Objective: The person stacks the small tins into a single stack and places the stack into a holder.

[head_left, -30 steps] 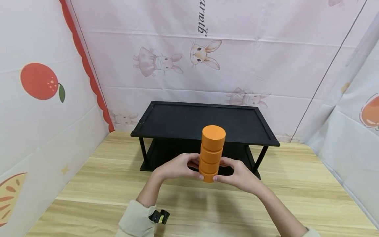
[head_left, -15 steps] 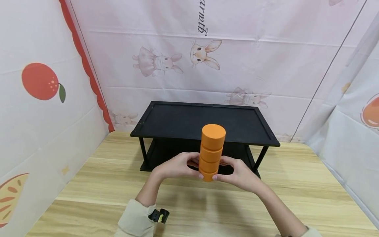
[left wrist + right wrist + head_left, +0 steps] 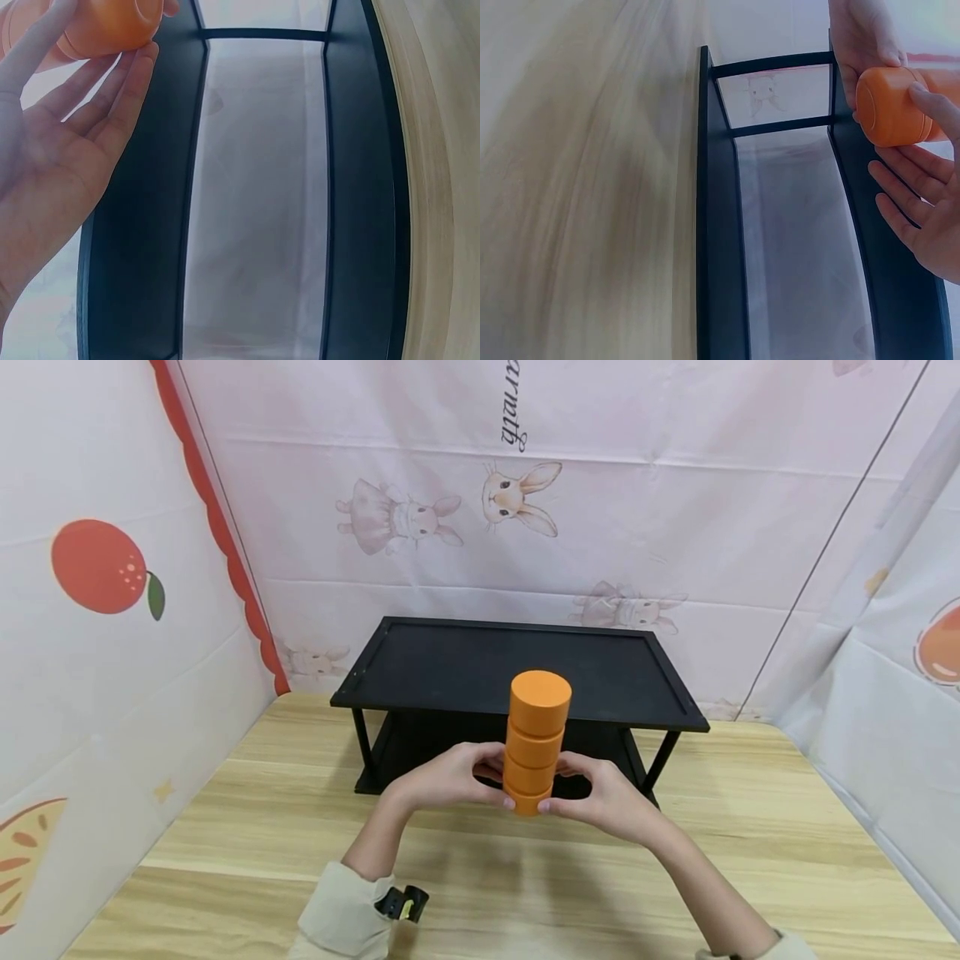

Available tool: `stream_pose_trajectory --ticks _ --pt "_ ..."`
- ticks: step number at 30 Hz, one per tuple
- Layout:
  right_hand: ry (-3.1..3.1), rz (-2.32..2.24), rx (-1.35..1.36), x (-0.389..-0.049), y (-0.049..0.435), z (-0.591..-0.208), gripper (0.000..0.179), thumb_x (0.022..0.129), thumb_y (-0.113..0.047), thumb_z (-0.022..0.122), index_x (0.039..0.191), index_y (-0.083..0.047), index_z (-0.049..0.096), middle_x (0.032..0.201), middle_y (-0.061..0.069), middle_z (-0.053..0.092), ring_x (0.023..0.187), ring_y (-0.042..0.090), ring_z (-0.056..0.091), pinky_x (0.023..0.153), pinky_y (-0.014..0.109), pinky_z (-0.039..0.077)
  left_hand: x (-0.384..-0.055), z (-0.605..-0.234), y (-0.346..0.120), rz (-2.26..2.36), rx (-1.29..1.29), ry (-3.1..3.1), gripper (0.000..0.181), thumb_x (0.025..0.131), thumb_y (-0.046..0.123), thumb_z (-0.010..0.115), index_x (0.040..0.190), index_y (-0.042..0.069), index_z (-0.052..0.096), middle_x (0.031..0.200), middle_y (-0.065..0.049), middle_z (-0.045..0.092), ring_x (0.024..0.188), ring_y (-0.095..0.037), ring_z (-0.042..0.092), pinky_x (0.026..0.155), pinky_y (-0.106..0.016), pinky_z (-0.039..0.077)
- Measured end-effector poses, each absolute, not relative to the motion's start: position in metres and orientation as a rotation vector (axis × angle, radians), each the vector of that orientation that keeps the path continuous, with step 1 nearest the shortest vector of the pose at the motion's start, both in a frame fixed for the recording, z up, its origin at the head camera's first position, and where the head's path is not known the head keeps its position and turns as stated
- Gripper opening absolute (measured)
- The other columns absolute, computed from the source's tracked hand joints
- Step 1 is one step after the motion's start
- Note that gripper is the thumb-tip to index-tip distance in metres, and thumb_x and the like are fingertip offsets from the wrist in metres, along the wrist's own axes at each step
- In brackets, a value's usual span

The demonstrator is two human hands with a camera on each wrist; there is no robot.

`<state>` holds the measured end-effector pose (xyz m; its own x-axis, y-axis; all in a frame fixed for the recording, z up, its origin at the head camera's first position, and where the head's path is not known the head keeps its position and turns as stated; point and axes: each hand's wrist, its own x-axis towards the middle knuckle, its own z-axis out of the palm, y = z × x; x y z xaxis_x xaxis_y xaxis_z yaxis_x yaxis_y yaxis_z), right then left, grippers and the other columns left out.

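Note:
An orange cylinder (image 3: 534, 750) with several grooves round its body stands upright, slightly tilted, between my two hands above the table. My left hand (image 3: 448, 777) holds its lower part from the left, the thumb on the near side. From the right, my right hand (image 3: 617, 802) grips the same lower part in a mirrored way. In the left wrist view, the fingers (image 3: 124, 101) reach along under the orange cylinder (image 3: 112, 30). The right wrist view shows its rounded base (image 3: 881, 112), with my right thumb on its side. Fingertips on the far side are hidden in the head view.
Just beyond my hands stands a black two-tier rack (image 3: 480, 668), its top board overlapped by the cylinder in the head view. The wooden table (image 3: 247, 827) spreads to both sides. Printed curtains (image 3: 420, 435) enclose the back and sides.
Both hands have shifted very slightly up in the head view with the orange cylinder between them. Their hold looks the same, and the rack has stayed in place.

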<state>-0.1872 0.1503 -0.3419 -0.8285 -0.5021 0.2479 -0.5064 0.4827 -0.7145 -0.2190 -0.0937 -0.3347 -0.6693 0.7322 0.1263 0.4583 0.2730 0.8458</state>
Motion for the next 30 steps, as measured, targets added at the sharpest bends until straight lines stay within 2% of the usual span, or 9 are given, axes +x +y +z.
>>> stream_pose_trajectory --ticks 5,9,21,30 --pt "-2.699 1.307 0.911 -0.1876 0.1498 -0.3411 0.045 0.079 -0.036 0.072 0.115 -0.012 0.060 0.111 -0.004 0.061 0.105 0.021 0.053 0.091 0.047 0.040 -0.2194 -0.3328 -0.0944 1.352 1.085 2.245 0.048 0.079 0.016 0.074 0.122 0.008 0.054 0.107 0.003 0.059 0.097 -0.011 0.057 0.090 -0.034 0.044" --pt "-2.691 1.309 0.913 -0.1883 0.1502 -0.3405 0.045 0.079 -0.035 0.073 0.116 -0.012 0.060 0.111 -0.004 0.060 0.106 0.022 0.053 0.091 0.046 0.040 -0.2205 -0.3311 -0.0939 1.348 1.087 2.242 0.047 0.079 0.016 0.074 0.122 0.009 0.054 0.108 0.003 0.059 0.098 -0.010 0.056 0.089 -0.030 0.044" --pt "-2.680 1.285 0.923 -0.1877 0.1529 -0.3389 0.046 0.077 -0.036 0.073 0.117 -0.016 0.060 0.111 -0.006 0.060 0.104 0.019 0.054 0.088 0.047 0.042 -0.2227 -0.3290 -0.0917 1.340 1.127 2.239 0.048 0.079 0.015 0.074 0.122 0.009 0.054 0.108 0.003 0.060 0.099 -0.009 0.057 0.090 -0.035 0.044" --pt "-2.692 1.284 0.899 -0.1881 0.1544 -0.3366 0.047 0.076 -0.038 0.074 0.116 -0.018 0.060 0.110 -0.008 0.060 0.104 0.017 0.054 0.088 0.047 0.042 -0.2257 -0.3275 -0.0897 1.326 1.163 2.240 0.049 0.079 0.013 0.074 0.123 0.008 0.053 0.110 0.003 0.059 0.098 -0.009 0.057 0.088 -0.028 0.045"
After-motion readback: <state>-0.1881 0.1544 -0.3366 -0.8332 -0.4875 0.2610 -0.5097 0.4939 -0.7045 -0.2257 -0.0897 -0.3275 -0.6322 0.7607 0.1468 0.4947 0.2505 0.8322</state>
